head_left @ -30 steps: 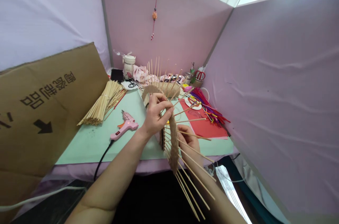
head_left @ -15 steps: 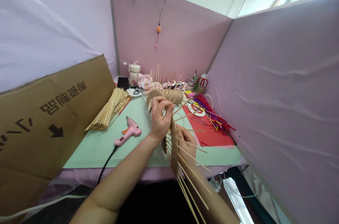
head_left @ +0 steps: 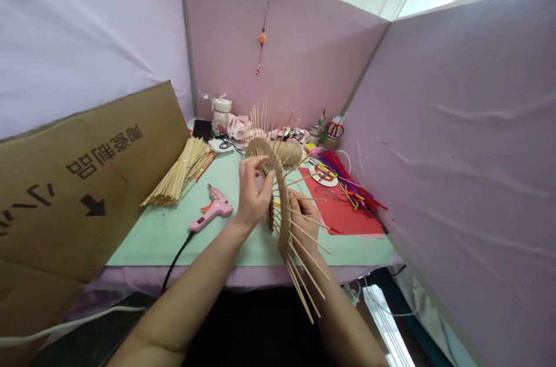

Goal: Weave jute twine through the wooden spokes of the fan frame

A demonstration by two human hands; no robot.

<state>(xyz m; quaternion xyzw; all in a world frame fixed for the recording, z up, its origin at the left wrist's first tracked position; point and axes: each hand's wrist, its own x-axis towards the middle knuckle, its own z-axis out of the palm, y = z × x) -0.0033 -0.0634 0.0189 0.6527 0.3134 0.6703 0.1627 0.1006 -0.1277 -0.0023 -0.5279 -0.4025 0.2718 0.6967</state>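
A cardboard ring [head_left: 283,205] with several thin wooden sticks [head_left: 309,238] radiating from its edge is held tilted above the front of the table. On its left side, my left hand [head_left: 254,190] has thumb and fingers curved near the upper part of the ring, with a gap between the fingertips. My right hand [head_left: 305,216] is closed around the ring's right side among the sticks, partly hidden by them. Behind the ring lies a roll of twine [head_left: 290,154].
A pink glue gun [head_left: 212,212] with a black cord and a bundle of sticks [head_left: 180,173] lie at the left, beside a large cardboard sheet [head_left: 87,182]. Red sheets [head_left: 339,213], scissors and coloured pipe cleaners [head_left: 354,184] are at the right. A white bottle [head_left: 221,117] stands behind.
The ring has turned so that more of its flat face and opening shows. My left hand has shifted slightly left and its fingers have opened somewhat. The view has tilted slightly.
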